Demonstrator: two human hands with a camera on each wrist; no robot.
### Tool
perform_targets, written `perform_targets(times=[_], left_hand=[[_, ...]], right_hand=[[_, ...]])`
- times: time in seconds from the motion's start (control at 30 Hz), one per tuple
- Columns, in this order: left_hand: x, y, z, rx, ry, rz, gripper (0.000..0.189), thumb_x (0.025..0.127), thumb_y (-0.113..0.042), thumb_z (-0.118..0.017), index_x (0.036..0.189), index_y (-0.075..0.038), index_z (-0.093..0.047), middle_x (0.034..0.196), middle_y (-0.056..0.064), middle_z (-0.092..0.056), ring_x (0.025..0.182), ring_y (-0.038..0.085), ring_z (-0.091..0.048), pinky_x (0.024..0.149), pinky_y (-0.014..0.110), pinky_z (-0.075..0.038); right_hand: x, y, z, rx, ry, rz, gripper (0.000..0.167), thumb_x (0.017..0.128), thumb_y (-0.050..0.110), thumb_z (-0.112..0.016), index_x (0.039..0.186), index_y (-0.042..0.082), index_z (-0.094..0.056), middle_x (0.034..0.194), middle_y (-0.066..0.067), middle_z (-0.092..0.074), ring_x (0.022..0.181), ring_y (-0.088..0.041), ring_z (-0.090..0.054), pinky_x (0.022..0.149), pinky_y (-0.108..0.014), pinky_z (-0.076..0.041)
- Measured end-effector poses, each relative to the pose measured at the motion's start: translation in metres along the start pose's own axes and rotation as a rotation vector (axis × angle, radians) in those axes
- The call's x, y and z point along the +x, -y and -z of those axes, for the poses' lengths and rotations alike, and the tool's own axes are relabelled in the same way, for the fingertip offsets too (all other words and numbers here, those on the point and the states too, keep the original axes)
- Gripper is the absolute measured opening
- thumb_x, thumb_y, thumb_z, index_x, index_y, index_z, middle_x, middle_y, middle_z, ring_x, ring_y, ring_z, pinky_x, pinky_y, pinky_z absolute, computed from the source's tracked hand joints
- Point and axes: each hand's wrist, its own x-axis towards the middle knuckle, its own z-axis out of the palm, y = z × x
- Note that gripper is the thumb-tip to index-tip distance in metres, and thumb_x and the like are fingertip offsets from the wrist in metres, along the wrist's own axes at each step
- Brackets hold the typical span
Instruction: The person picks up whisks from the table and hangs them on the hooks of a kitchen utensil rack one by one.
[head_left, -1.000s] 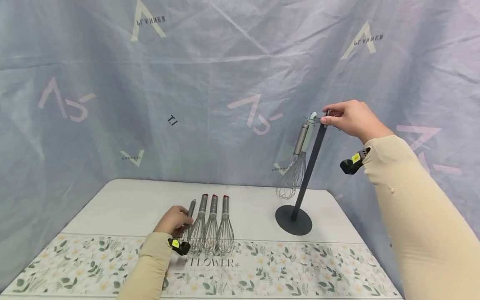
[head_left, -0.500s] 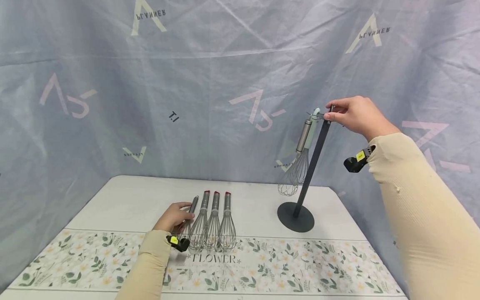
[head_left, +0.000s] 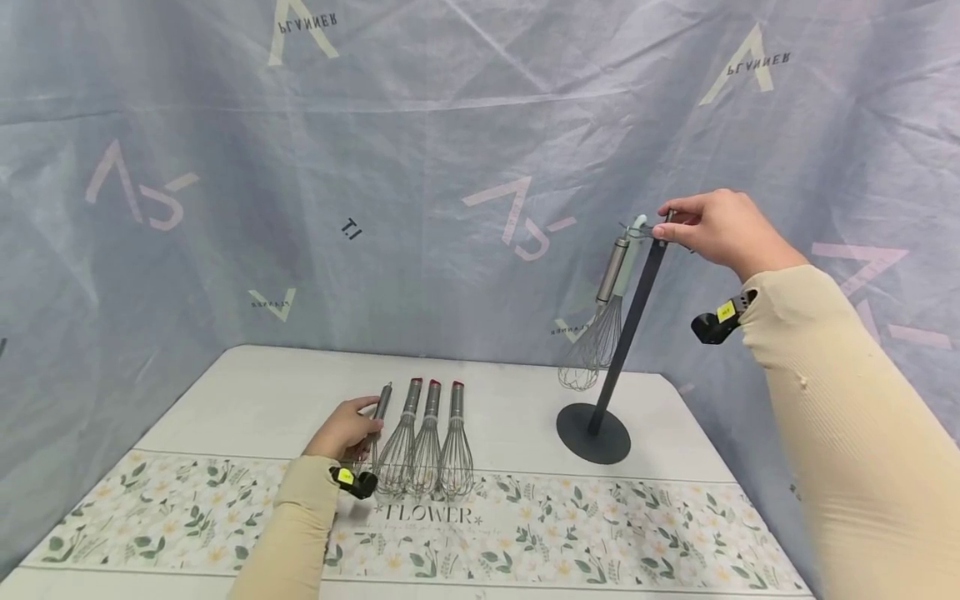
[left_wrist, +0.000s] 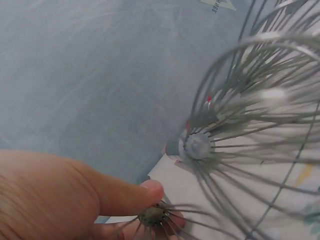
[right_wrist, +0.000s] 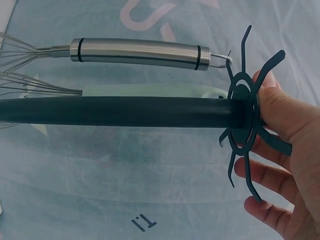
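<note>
My left hand [head_left: 347, 429] grips a steel-handled whisk [head_left: 383, 402] at the left end of a row, its handle between thumb and fingers. Whether that whisk touches the table I cannot tell. Just right of it lie several red-tipped whisks [head_left: 457, 400], wires toward me. Up at the right, my right hand [head_left: 723, 229] holds the top of a dark utensil stand [head_left: 630, 329], thumb and fingers about its ring of hooks [right_wrist: 243, 112]. Two whisks hang from the hooks: one with a steel handle [right_wrist: 140, 53], the other with a pale green handle [right_wrist: 150, 90] partly behind the pole.
The stand's round base [head_left: 576, 437] is on the white table [head_left: 262, 400] at the right. A floral printed band [head_left: 187, 517] runs along the table's front. Behind it hangs a grey-blue curtain [head_left: 390, 167].
The left hand and its whisk have shifted slightly left, widening the gap to the red-tipped whisks. The right hand stays at the stand's top. The head view has shifted a little.
</note>
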Motion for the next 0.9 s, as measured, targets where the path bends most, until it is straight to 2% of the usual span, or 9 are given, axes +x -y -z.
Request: perform_targets(times=[0.23,0.37,0.57,0.7,0.9], left_hand=[[-0.003,-0.005,0.006,0.018,-0.011,-0.010,0.059,0.101,-0.005,-0.058,0.156,-0.005,-0.036,0.083,0.016,-0.069,0.044,0.015,-0.044,0.046,0.033,-0.046],[-0.005,-0.009,0.010,0.028,-0.027,-0.034,0.062,0.100,-0.003,-0.059,0.157,-0.005,-0.034,0.084,0.019,-0.068,0.048,0.018,-0.050,0.047,0.034,-0.048],[-0.003,-0.020,0.013,0.128,-0.066,-0.088,0.067,0.097,-0.001,-0.064,0.157,-0.007,-0.034,0.094,0.020,-0.066,0.061,0.022,-0.062,0.050,0.035,-0.052],[-0.001,-0.031,0.012,0.177,-0.096,-0.126,0.067,0.097,-0.003,-0.065,0.157,-0.008,-0.035,0.100,0.018,-0.064,0.067,0.022,-0.064,0.052,0.035,-0.053],[-0.003,-0.058,0.002,0.179,-0.100,-0.182,0.067,0.098,-0.005,-0.065,0.158,-0.013,-0.036,0.105,0.019,-0.062,0.074,0.028,-0.068,0.054,0.034,-0.056]], right_hand=[[-0.003,0.000,0.003,0.000,-0.011,0.001,0.056,0.099,0.045,-0.063,0.140,0.006,-0.060,0.118,-0.020,-0.070,0.108,-0.038,-0.061,0.088,-0.056,-0.045],[-0.003,0.002,0.004,0.003,-0.013,0.007,0.055,0.099,0.045,-0.063,0.140,0.007,-0.060,0.118,-0.020,-0.070,0.110,-0.038,-0.060,0.089,-0.056,-0.045],[-0.001,0.006,0.006,0.008,-0.010,0.002,0.057,0.099,0.046,-0.063,0.140,0.007,-0.060,0.119,-0.019,-0.070,0.111,-0.038,-0.060,0.091,-0.057,-0.044],[-0.001,0.005,0.005,0.010,-0.007,-0.005,0.057,0.099,0.045,-0.064,0.140,0.006,-0.060,0.120,-0.020,-0.070,0.111,-0.039,-0.060,0.091,-0.057,-0.044],[-0.001,0.002,0.002,0.010,-0.017,0.005,0.056,0.098,0.045,-0.065,0.139,0.007,-0.061,0.119,-0.020,-0.071,0.111,-0.039,-0.061,0.092,-0.057,-0.044]])
